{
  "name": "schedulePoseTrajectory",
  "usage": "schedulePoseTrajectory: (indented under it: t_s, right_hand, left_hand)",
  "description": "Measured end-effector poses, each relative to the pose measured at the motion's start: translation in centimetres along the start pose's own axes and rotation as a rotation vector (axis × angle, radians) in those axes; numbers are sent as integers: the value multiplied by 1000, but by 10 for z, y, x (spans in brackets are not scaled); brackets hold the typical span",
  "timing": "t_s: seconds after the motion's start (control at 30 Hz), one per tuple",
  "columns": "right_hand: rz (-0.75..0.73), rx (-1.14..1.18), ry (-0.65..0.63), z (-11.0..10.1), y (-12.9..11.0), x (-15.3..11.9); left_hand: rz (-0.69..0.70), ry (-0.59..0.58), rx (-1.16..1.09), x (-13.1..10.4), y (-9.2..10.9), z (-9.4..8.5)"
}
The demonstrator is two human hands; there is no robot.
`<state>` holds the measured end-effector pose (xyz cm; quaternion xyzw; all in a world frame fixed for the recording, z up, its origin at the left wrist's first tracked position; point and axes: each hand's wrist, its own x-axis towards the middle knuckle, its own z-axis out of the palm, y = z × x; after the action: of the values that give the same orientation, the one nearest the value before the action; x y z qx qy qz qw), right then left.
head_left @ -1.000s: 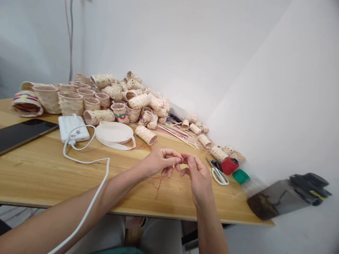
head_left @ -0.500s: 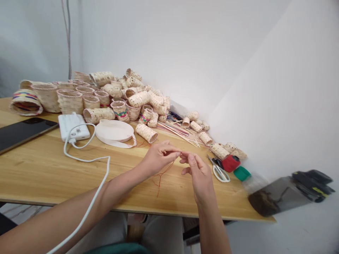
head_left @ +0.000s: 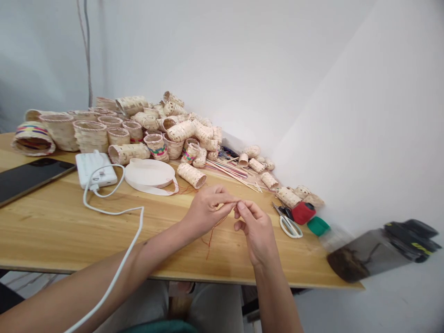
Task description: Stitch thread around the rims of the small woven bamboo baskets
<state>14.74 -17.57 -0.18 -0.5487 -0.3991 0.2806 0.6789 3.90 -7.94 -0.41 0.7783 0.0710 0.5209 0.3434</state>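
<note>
Above the wooden table, my left hand point(head_left: 212, 210) and my right hand point(head_left: 257, 230) meet at their fingertips, both closed in a pinch. Thin red thread point(head_left: 209, 244) trails down from between them onto the tabletop. The pinched end is mostly covered by my fingers, so a needle cannot be made out. Just beyond my left hand lies a small woven basket point(head_left: 190, 175) on its side. More red thread lies by a roll of pale flat ribbon point(head_left: 150, 172). To the right of my right hand are white-handled scissors point(head_left: 290, 227) and a red thread spool point(head_left: 303, 212).
Many woven baskets point(head_left: 90, 136) are heaped along the wall, with loose strips point(head_left: 229, 169) beside them. A phone point(head_left: 34, 175) and a white power bank point(head_left: 95, 169) with a cable lie left. A green lid point(head_left: 318, 225) and a dark bottle point(head_left: 371, 254) are right.
My right hand has shifted slightly left, and its thumb and fingertips now touch my left fingertips where a small gap was before. The view has tilted a little.
</note>
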Motion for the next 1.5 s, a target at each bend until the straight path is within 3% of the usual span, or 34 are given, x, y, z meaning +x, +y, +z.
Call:
schedulePoseTrajectory:
  t_s: [0.3,0.67,0.83,1.0,1.13,1.33,1.43,1.5]
  right_hand:
    - [-122,-272,59,0,-3,-1]
    - [-88,-204,37,-1,-7,-2]
    - [-147,-476,-21,3,-9,-4]
    - [-264,-753,7,7,-9,-6]
    - [-262,-807,26,6,-9,-7]
    - [-248,-874,7,4,-9,-5]
    - [-261,-917,9,3,-11,-5]
    - [-236,-881,-3,3,-14,-6]
  left_hand:
    - [-128,-53,-18,4,2,-3]
    - [-246,-134,-196,5,-1,-3]
    - [-350,-185,-343,5,-6,0]
    - [-471,-180,-486,5,-8,0]
    - [-362,-210,-417,6,-6,-3]
    - [117,-185,84,3,-4,-8]
    - [145,-185,148,3,-4,-7]
    - [44,-172,81,4,-3,-7]
